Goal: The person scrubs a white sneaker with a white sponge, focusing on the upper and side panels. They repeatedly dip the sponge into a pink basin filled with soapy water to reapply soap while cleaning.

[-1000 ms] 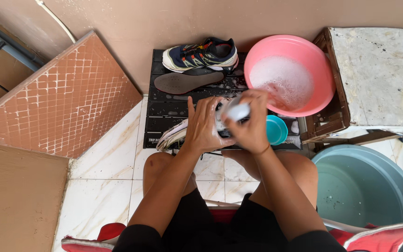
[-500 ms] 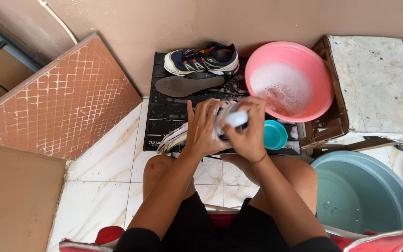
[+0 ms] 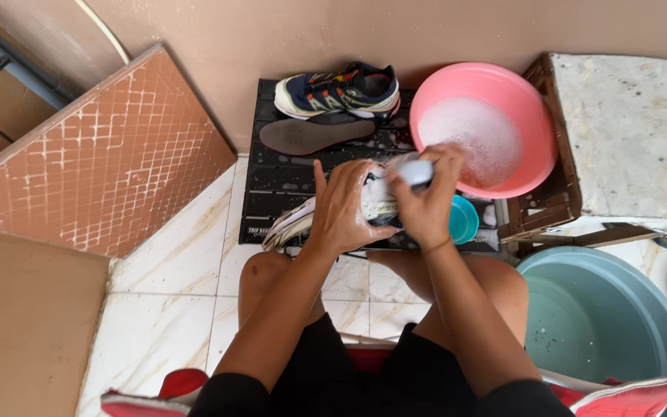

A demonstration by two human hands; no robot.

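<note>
Centrally, left hand (image 3: 345, 207) fingers clamped on one soapy shoe (image 3: 303, 220); right hand (image 3: 424, 202) fingers gripping one brush (image 3: 413, 171).

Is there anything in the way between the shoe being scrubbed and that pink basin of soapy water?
Nothing visible. The left hand grips the soapy shoe and the right hand works on it, right at the near rim of the pink basin. Only the mat lies beneath.

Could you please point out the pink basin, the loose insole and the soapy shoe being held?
pink basin (image 3: 536, 116), head view, on its right inner wall.
loose insole (image 3: 310, 135), head view, on its middle.
soapy shoe (image 3: 291, 226), head view, on the sole end left of the left hand.
</note>
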